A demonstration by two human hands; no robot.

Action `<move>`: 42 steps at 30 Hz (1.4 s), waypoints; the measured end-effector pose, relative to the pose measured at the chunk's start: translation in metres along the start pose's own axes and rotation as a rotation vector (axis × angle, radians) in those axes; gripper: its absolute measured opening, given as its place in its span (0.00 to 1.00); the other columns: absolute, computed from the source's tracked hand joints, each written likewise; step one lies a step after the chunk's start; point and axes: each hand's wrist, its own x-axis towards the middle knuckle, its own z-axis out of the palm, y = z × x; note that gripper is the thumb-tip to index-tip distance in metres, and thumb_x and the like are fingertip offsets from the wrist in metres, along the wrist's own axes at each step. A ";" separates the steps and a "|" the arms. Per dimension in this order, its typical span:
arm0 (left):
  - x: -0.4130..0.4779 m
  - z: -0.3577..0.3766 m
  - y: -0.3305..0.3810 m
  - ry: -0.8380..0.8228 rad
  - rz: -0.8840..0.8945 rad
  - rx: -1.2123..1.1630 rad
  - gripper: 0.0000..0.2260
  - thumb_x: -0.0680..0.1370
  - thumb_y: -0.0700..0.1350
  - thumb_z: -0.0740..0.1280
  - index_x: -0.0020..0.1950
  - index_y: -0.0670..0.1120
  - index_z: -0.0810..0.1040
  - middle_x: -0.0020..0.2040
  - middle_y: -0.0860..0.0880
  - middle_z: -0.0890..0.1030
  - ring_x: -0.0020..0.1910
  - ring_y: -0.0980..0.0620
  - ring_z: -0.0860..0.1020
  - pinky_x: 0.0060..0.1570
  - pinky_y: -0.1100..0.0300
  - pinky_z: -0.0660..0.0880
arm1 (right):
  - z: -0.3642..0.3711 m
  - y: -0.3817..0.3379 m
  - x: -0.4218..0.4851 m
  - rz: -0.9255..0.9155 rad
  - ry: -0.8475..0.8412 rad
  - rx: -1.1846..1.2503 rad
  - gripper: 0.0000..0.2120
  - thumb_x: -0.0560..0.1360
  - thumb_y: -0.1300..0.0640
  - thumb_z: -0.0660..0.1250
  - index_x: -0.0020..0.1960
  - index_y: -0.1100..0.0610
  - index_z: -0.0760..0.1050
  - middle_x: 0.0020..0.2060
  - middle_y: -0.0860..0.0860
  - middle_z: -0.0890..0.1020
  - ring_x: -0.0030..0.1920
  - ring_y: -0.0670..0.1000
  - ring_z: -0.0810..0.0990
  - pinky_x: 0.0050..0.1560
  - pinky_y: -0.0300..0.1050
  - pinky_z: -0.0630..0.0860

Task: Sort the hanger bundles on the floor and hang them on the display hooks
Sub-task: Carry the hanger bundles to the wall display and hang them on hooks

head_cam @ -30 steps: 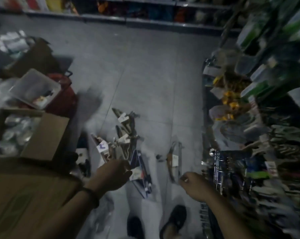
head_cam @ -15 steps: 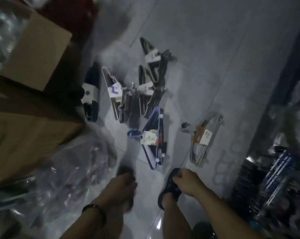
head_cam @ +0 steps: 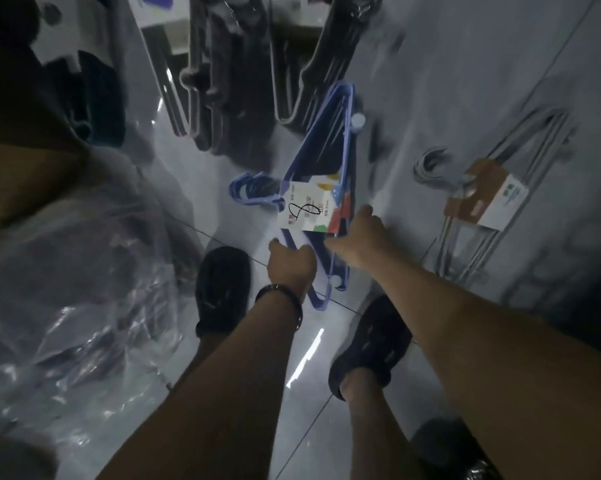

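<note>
A blue hanger bundle (head_cam: 344,140) with a white paper label (head_cam: 302,211) lies on the grey tiled floor (head_cam: 448,81) in front of my feet. My left hand (head_cam: 289,265) grips the bundle's near left bar, fingers curled over it. My right hand (head_cam: 359,237) rests on the bundle's right side just below the label, thumb stretched left, fingers forward. A metal hanger bundle (head_cam: 520,143) with a brown card sleeve lies to the right. Grey and dark hanger bundles (head_cam: 302,74) lie farther off. No display hooks are in view.
A crumpled clear plastic bag (head_cam: 70,306) fills the floor at left, beside a brown cardboard box (head_cam: 22,174). My two dark shoes (head_cam: 223,289) stand just behind the blue bundle. A dark hanger bundle (head_cam: 98,98) lies by the box.
The view has dropped and closed in on the floor. Both hands moved forward from near my feet onto the blue hanger bundle, and the left hand took hold of it.
</note>
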 end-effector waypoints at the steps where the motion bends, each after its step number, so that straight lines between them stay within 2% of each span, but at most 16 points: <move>1: 0.009 0.009 0.004 0.018 0.001 -0.020 0.26 0.80 0.43 0.65 0.78 0.46 0.66 0.70 0.43 0.77 0.67 0.40 0.77 0.67 0.48 0.76 | 0.007 -0.001 0.008 -0.012 -0.009 -0.013 0.46 0.71 0.47 0.81 0.77 0.56 0.58 0.65 0.57 0.74 0.60 0.59 0.80 0.52 0.54 0.83; 3: 0.022 0.022 0.011 0.056 -0.028 -0.098 0.20 0.79 0.42 0.65 0.72 0.46 0.71 0.62 0.45 0.79 0.59 0.43 0.79 0.59 0.52 0.76 | 0.021 0.001 0.020 -0.053 -0.036 0.008 0.49 0.72 0.48 0.80 0.80 0.53 0.52 0.68 0.57 0.75 0.63 0.59 0.80 0.58 0.56 0.83; 5: 0.024 0.030 0.015 0.083 -0.051 -0.110 0.18 0.79 0.42 0.63 0.69 0.47 0.72 0.60 0.45 0.80 0.55 0.43 0.79 0.58 0.52 0.77 | 0.031 0.007 0.026 -0.024 -0.048 0.050 0.45 0.74 0.52 0.79 0.80 0.53 0.53 0.69 0.58 0.75 0.64 0.61 0.80 0.59 0.53 0.82; 8: 0.021 0.032 0.007 0.065 -0.017 -0.018 0.14 0.78 0.44 0.62 0.64 0.47 0.75 0.58 0.45 0.81 0.55 0.42 0.80 0.61 0.47 0.80 | 0.031 0.019 0.028 0.041 -0.019 0.021 0.29 0.78 0.52 0.75 0.73 0.55 0.65 0.61 0.57 0.81 0.55 0.60 0.83 0.49 0.51 0.82; 11: 0.018 0.028 -0.002 0.016 0.036 -0.014 0.11 0.79 0.46 0.62 0.60 0.47 0.76 0.53 0.50 0.80 0.51 0.47 0.79 0.54 0.51 0.79 | 0.024 0.023 0.034 0.070 0.046 -0.022 0.16 0.80 0.55 0.72 0.65 0.57 0.75 0.54 0.55 0.83 0.45 0.55 0.82 0.38 0.46 0.80; 14: 0.033 0.019 -0.006 -0.040 0.026 -0.074 0.15 0.72 0.52 0.64 0.55 0.49 0.79 0.52 0.49 0.84 0.51 0.45 0.83 0.55 0.43 0.83 | 0.025 0.021 0.042 0.052 0.080 -0.059 0.15 0.77 0.58 0.75 0.61 0.59 0.77 0.53 0.56 0.84 0.47 0.57 0.85 0.43 0.50 0.85; 18: 0.047 0.005 -0.003 -0.162 0.001 -0.190 0.08 0.80 0.41 0.62 0.53 0.43 0.80 0.57 0.39 0.85 0.53 0.40 0.86 0.56 0.39 0.84 | 0.037 0.019 0.046 0.066 0.195 -0.030 0.14 0.75 0.59 0.77 0.57 0.61 0.78 0.54 0.58 0.85 0.48 0.59 0.87 0.44 0.52 0.86; 21: 0.050 -0.004 -0.007 -0.213 -0.055 -0.245 0.15 0.85 0.44 0.56 0.58 0.43 0.81 0.57 0.42 0.86 0.54 0.36 0.86 0.59 0.42 0.83 | 0.038 0.019 0.045 0.055 0.208 -0.005 0.13 0.75 0.58 0.78 0.55 0.60 0.78 0.53 0.56 0.86 0.48 0.59 0.87 0.44 0.53 0.87; 24: 0.056 -0.008 -0.005 -0.253 -0.104 -0.276 0.16 0.86 0.50 0.57 0.62 0.45 0.82 0.58 0.43 0.86 0.55 0.37 0.86 0.59 0.45 0.83 | 0.032 0.024 0.046 0.044 0.203 0.034 0.10 0.75 0.60 0.77 0.54 0.60 0.81 0.51 0.56 0.87 0.47 0.59 0.87 0.42 0.49 0.86; 28: 0.062 -0.001 0.002 -0.270 -0.063 -0.415 0.17 0.81 0.57 0.66 0.66 0.52 0.79 0.67 0.45 0.82 0.66 0.41 0.79 0.64 0.44 0.78 | 0.015 0.030 0.042 0.005 0.158 0.051 0.03 0.76 0.63 0.73 0.50 0.62 0.81 0.41 0.52 0.84 0.34 0.49 0.79 0.29 0.35 0.71; 31: 0.063 0.001 0.007 -0.333 -0.067 -0.584 0.15 0.79 0.52 0.64 0.61 0.48 0.82 0.61 0.44 0.83 0.63 0.41 0.79 0.71 0.44 0.73 | 0.003 0.032 0.035 -0.007 0.125 0.097 0.04 0.76 0.65 0.70 0.45 0.59 0.78 0.33 0.47 0.76 0.31 0.45 0.72 0.26 0.34 0.63; 33: 0.061 0.000 0.010 -0.420 -0.043 -0.620 0.19 0.74 0.52 0.66 0.60 0.44 0.81 0.59 0.42 0.81 0.62 0.39 0.77 0.67 0.47 0.72 | -0.001 0.031 0.033 -0.017 0.112 0.135 0.06 0.77 0.65 0.69 0.42 0.57 0.78 0.33 0.46 0.77 0.31 0.45 0.75 0.24 0.34 0.64; 35: 0.059 0.000 0.011 -0.501 0.042 -0.521 0.30 0.69 0.56 0.71 0.68 0.44 0.77 0.63 0.43 0.81 0.64 0.40 0.76 0.66 0.47 0.71 | -0.002 0.028 0.029 -0.025 0.120 0.149 0.07 0.77 0.65 0.69 0.41 0.57 0.79 0.33 0.47 0.79 0.32 0.47 0.76 0.25 0.34 0.65; 38: 0.052 0.003 0.013 -0.529 0.188 -0.267 0.50 0.67 0.56 0.80 0.83 0.55 0.57 0.70 0.50 0.80 0.69 0.46 0.76 0.72 0.45 0.68 | 0.001 0.023 0.021 -0.036 0.161 0.183 0.07 0.77 0.64 0.70 0.54 0.58 0.84 0.43 0.53 0.85 0.39 0.53 0.81 0.30 0.34 0.69; 40: 0.048 0.006 0.017 -0.441 0.240 -0.204 0.51 0.67 0.44 0.83 0.82 0.53 0.55 0.67 0.51 0.81 0.66 0.49 0.78 0.69 0.48 0.73 | 0.007 0.022 0.013 -0.044 0.155 0.210 0.09 0.78 0.62 0.70 0.57 0.57 0.83 0.47 0.53 0.86 0.44 0.54 0.84 0.34 0.37 0.74; 42: 0.040 0.004 0.023 -0.333 0.262 -0.204 0.46 0.64 0.38 0.78 0.78 0.49 0.60 0.65 0.46 0.81 0.64 0.46 0.80 0.63 0.49 0.78 | 0.011 0.020 0.001 -0.019 0.146 0.279 0.09 0.79 0.62 0.69 0.58 0.55 0.82 0.49 0.54 0.86 0.47 0.55 0.85 0.41 0.46 0.83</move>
